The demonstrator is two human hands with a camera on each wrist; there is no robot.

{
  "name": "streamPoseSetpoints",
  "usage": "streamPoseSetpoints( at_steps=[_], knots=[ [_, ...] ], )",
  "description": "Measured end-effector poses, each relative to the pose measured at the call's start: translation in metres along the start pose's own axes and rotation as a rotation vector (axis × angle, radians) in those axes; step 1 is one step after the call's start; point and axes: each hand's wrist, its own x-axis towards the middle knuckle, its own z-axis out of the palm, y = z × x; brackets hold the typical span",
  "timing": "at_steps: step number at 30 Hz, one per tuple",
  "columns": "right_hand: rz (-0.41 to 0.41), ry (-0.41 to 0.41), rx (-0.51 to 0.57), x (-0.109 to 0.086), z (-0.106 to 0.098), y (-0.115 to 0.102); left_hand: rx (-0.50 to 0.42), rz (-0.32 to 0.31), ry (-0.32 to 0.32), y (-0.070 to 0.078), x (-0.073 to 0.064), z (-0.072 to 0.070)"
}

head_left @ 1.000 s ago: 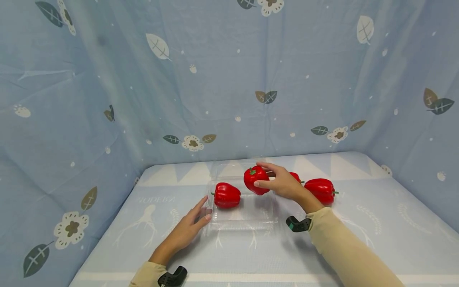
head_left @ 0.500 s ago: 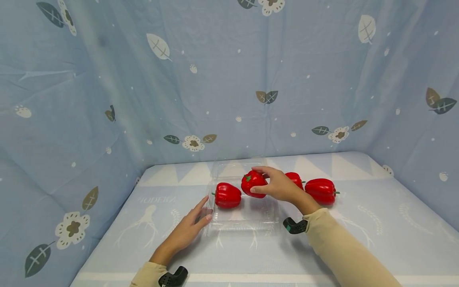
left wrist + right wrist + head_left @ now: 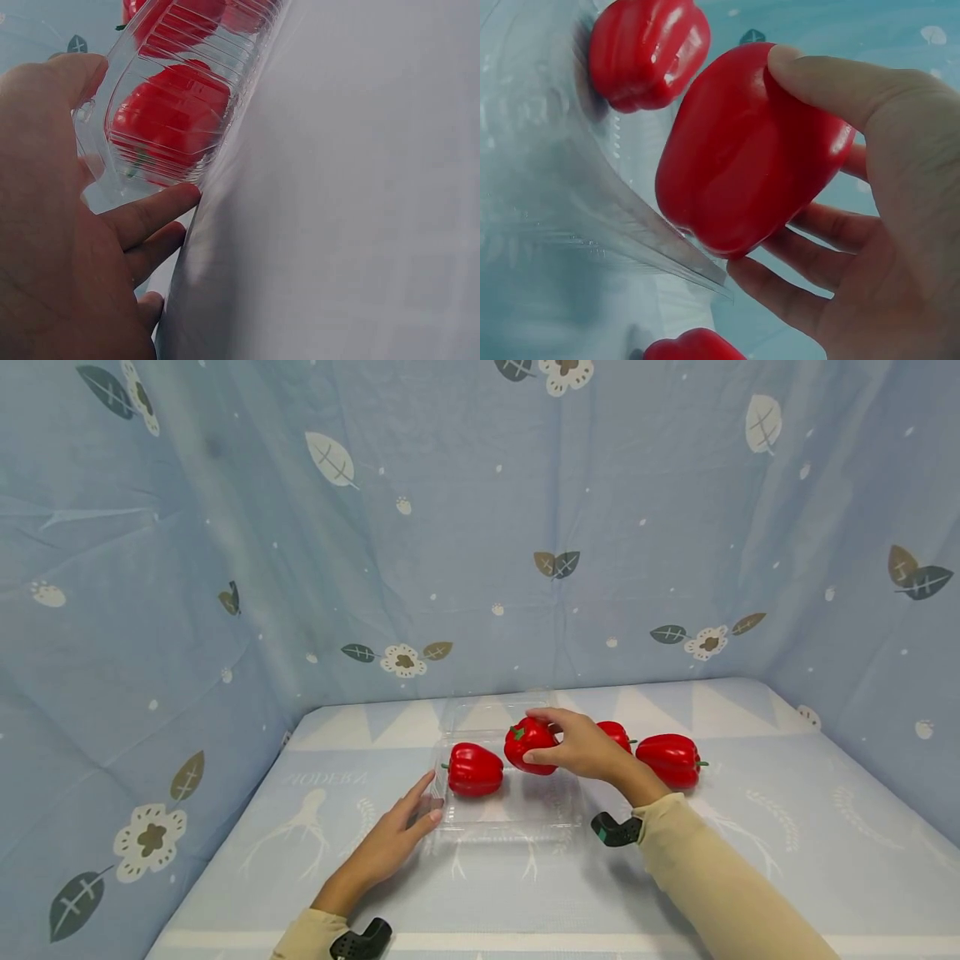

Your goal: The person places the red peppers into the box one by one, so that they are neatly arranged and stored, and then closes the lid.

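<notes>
My right hand (image 3: 588,747) grips a red bell pepper (image 3: 531,746) between thumb and fingers, over the right part of a clear plastic container (image 3: 525,817). In the right wrist view the gripped bell pepper (image 3: 742,150) is tilted beside the container's transparent rim. Another red bell pepper (image 3: 476,769) lies on its side in the container's left part, its green stem to the left. At the container's left side is my left hand (image 3: 386,843), fingers mostly straight. The left wrist view shows its thumb and fingertips touching the clear wall (image 3: 101,154).
Two more red bell peppers lie right of the container: one (image 3: 617,735) partly behind my right hand, the other (image 3: 670,760) farther right. The container's clear lid (image 3: 491,716) stands open toward the back. A blue patterned curtain (image 3: 480,527) encloses the table (image 3: 315,885).
My right hand has moved slightly left and down with the bell pepper, then held still over the last half second. The left hand stays in place.
</notes>
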Motion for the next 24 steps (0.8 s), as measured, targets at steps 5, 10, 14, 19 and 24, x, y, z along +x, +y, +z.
streamPoseSetpoints(
  at_steps=[5,10,14,19,24],
  knots=[
    [0.011,-0.030,-0.016,0.0016,0.0002,-0.0013,-0.001,0.004,-0.001,-0.0009,-0.0002,-0.0001],
    [0.029,-0.058,-0.049,0.0037,0.0021,-0.0022,-0.009,0.013,-0.003,-0.0011,-0.0005,-0.0002],
    [0.033,-0.075,-0.083,0.0055,0.0042,-0.0028,-0.009,0.013,-0.005,-0.0015,-0.0002,-0.0001],
    [0.035,-0.077,-0.103,0.0073,0.0064,-0.0040,-0.006,0.009,-0.005,-0.0012,-0.0001,-0.0004],
    [0.034,-0.082,-0.148,0.0086,0.0098,-0.0030,-0.001,0.006,-0.001,-0.0017,-0.0004,-0.0004]
  ],
)
